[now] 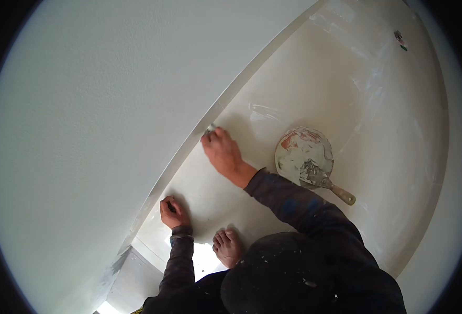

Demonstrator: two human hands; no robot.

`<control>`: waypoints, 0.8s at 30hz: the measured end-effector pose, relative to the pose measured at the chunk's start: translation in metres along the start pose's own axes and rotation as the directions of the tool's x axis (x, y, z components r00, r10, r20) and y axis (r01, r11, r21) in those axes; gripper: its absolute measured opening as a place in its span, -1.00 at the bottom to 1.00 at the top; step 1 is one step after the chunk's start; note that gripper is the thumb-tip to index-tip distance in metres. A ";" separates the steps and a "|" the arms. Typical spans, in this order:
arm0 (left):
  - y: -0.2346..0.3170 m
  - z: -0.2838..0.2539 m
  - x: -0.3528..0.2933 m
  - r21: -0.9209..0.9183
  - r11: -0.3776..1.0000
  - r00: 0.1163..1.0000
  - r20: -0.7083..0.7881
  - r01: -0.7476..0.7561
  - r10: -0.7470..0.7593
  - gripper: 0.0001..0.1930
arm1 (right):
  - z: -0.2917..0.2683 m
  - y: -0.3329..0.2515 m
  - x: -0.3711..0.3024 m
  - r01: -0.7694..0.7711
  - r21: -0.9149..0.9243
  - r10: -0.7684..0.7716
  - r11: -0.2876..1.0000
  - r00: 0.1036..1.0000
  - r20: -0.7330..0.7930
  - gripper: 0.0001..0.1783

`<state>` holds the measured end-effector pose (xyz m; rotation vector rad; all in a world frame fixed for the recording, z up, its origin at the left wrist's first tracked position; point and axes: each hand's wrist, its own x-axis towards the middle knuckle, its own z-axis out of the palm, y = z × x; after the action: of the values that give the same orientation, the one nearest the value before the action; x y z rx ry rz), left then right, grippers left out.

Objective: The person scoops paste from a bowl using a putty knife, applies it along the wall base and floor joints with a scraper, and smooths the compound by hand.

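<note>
My right hand [223, 152] reaches forward to the skirting board [190, 140] at the foot of the wall. Its fingers close on a small pale piece [210, 127], mostly hidden, right at the board's lower edge. Nearer to me, my left hand [174, 212] is curled beside the same board, and its fingers hide whatever may be inside. Right of my right arm stands a round tub [289, 157] smeared with white filler and reddish patches. Across its top lies a putty knife [325, 182], its blade caked and its handle pointing to the lower right.
A white wall [105, 104] rises on the left. The pale floor [325, 78] carries white smears, and a small dark scrap [400, 41] lies at the far right. My bare foot [227, 248] is by my left hand. A grey panel [135, 277] meets the wall at the lower left.
</note>
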<state>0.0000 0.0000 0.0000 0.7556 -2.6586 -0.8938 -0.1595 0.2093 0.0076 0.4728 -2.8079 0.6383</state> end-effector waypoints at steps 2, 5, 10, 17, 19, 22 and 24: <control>0.001 0.000 -0.001 -0.054 0.998 0.999 -0.039 -0.021 0.019 -0.89 | -0.002 -0.022 -0.008 0.078 0.012 -0.078 0.997 0.995 0.056 -0.84; -0.002 -0.004 0.000 -0.009 0.995 0.994 -0.051 -0.094 0.094 -0.88 | -0.017 -0.022 -0.014 -0.078 0.442 0.004 0.894 0.986 0.165 -0.89; -0.008 -0.002 0.000 -0.053 0.996 0.997 -0.009 -0.076 0.076 -0.83 | -0.095 0.033 -0.053 -0.437 0.738 0.271 0.514 0.899 0.344 -0.73; 0.027 0.002 -0.013 -0.095 0.987 0.987 0.082 -0.127 0.135 -0.79 | -0.221 0.128 -0.087 -0.445 0.310 0.343 0.840 0.879 0.331 -0.71; 0.054 0.020 -0.035 -0.237 0.955 0.948 0.221 -0.178 0.231 -0.77 | -0.222 0.132 -0.102 -0.432 0.172 0.325 0.885 0.839 0.437 -0.68; 0.112 0.056 -0.083 -0.467 0.883 0.811 0.497 -0.050 0.309 -0.74 | -0.209 0.125 -0.119 -0.289 0.131 0.204 0.948 0.871 0.447 -0.67; 0.145 0.069 -0.106 -0.481 0.854 0.620 0.736 0.195 0.273 -0.60 | -0.203 0.118 -0.127 -0.244 0.190 0.166 0.951 0.921 0.352 -0.67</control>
<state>0.0052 0.1905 0.0291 0.1348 -2.7727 -2.2618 -0.0553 0.4341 0.1055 0.3525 -3.1481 1.0266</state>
